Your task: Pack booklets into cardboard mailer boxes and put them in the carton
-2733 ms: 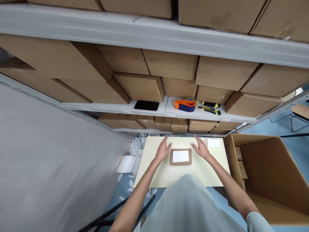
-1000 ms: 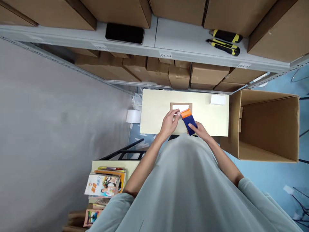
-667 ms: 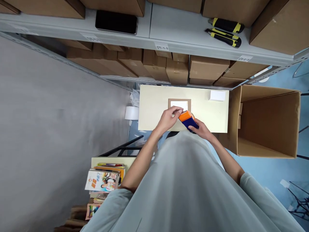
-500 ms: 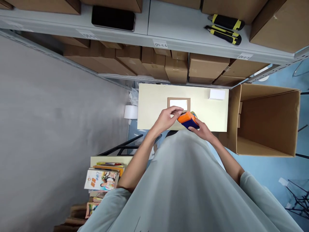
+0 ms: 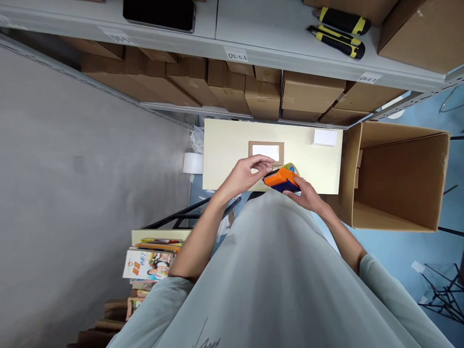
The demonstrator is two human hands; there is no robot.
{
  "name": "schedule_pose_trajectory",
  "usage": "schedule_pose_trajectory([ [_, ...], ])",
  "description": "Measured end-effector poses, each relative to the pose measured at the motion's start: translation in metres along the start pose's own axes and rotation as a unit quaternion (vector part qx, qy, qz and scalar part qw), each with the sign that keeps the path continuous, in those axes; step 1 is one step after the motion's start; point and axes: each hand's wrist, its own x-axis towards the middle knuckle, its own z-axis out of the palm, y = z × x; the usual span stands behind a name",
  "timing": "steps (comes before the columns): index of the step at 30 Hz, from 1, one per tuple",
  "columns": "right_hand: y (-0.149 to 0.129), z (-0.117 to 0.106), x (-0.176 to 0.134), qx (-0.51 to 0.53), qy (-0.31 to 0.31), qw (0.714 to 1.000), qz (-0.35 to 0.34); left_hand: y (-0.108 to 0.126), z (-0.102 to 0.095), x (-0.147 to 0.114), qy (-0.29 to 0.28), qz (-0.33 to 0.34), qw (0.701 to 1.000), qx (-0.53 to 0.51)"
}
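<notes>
My right hand point(image 5: 306, 194) is wrapped around the near right side of an orange and dark blue tape dispenser point(image 5: 282, 179), held above the front edge of the table. A roll of tape point(image 5: 293, 168) shows at its far side. My left hand point(image 5: 250, 174) is at the dispenser's left end, fingers stretched out and thumb slightly apart from them. Whether the thumb touches the dispenser, I cannot tell. Just beyond my left fingertips, a small brown cardboard box point(image 5: 266, 145) with a white label point(image 5: 266, 152) lies on the pale table point(image 5: 226, 145).
A white box point(image 5: 325, 137) sits at the table's back right. To the right stands a large open carton point(image 5: 400, 179). Overhead, a grey shelf point(image 5: 253, 29) bears a black phone point(image 5: 159, 14) and box cutters point(image 5: 340, 31). Magazines point(image 5: 148, 263) are stacked at lower left.
The dispenser has tilted, showing more orange and more of the tape roll. My left fingers have lifted and spread a little from the thumb. The view has shifted slightly.
</notes>
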Motion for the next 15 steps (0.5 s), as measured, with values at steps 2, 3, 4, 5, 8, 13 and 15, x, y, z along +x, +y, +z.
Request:
schedule_pose_trajectory([
  [2,0.000,0.000,0.000,-0.004,-0.001,1.000,-0.001,-0.002,0.003,0.001,0.009,-0.001,1.000,0.008],
  [3,0.000,0.000,0.000,-0.006,-0.001,1.000,-0.001,-0.003,0.004,0.001,0.014,-0.002,1.000,0.012],
  [4,0.000,0.001,0.000,-0.008,0.000,1.000,-0.001,-0.004,0.006,0.001,0.019,-0.002,1.000,0.015],
  [5,0.001,0.001,0.000,-0.011,0.003,1.000,0.000,-0.006,0.009,0.001,0.024,-0.002,1.000,0.016],
  [8,0.002,0.005,0.002,-0.020,0.019,1.000,0.013,-0.012,0.018,0.000,0.041,-0.011,0.999,0.009],
  [13,0.009,0.008,0.005,-0.073,0.029,0.994,0.072,-0.031,0.036,-0.005,0.078,-0.026,0.997,0.007],
  [15,0.014,0.005,0.004,-0.101,0.021,0.992,0.077,-0.040,0.043,-0.006,0.098,-0.026,0.995,0.009],
])
